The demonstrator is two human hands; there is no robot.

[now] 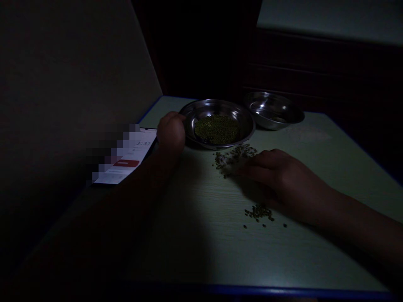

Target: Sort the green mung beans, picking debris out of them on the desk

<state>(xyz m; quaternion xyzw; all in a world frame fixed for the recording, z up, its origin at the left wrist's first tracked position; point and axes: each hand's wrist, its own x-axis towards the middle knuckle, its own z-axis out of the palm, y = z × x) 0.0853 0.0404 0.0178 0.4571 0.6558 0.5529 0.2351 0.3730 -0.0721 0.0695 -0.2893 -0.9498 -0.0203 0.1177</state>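
My left hand [171,132] is closed on the left rim of a shiny metal bowl [246,133]. Inside that bowl lies a layer of small green mung beans [217,129]. My right hand [277,178] reaches in from the right with fingers bent together, its fingertips low at the edge of a loose pile of beans [234,154] in front of the bowl. A pale clump [222,160] shows among these beans. What the right fingertips hold, if anything, is hidden in shadow. Nearer to me, a smaller group of beans [260,212] lies scattered below my right hand.
A second metal bowl [277,123] stands behind at the right, with a little something at its bottom. A lit phone [129,157], partly blurred out, is left of my left arm. The pale green table [182,251] has a blue edge; a wall borders it at left. The light is dim.
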